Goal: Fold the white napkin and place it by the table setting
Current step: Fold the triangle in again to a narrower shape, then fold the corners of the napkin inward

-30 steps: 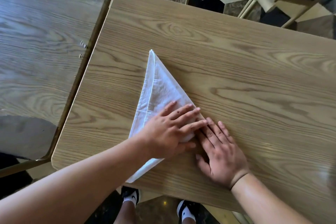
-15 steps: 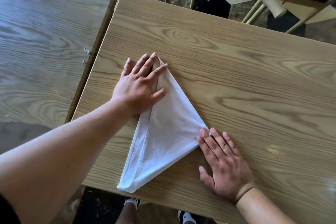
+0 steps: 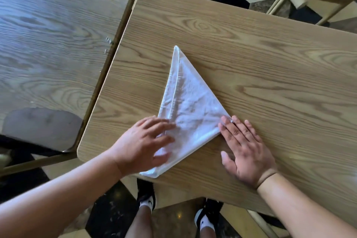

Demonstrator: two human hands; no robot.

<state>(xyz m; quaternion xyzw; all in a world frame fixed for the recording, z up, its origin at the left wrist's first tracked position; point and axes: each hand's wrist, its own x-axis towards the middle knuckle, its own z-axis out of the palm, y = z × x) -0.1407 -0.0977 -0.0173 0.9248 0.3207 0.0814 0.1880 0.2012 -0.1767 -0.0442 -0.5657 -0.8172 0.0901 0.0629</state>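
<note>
From my remote seat I see the left hand (image 3: 143, 146) has come back from the far tip of the white napkin (image 3: 190, 106), where it pressed half a second ago, to the near lower part, fingers (image 3: 162, 121) spread flat and blurred with motion, grasping nothing. The right hand (image 3: 245, 152) stays flat, unclenched, fingertips pinning the right corner. The napkin lies as a triangle on the desk (image 3: 270, 54), its near tip at the front edge. I judge the crease is being smoothed; further folding remains, and no table setting is in view.
</note>
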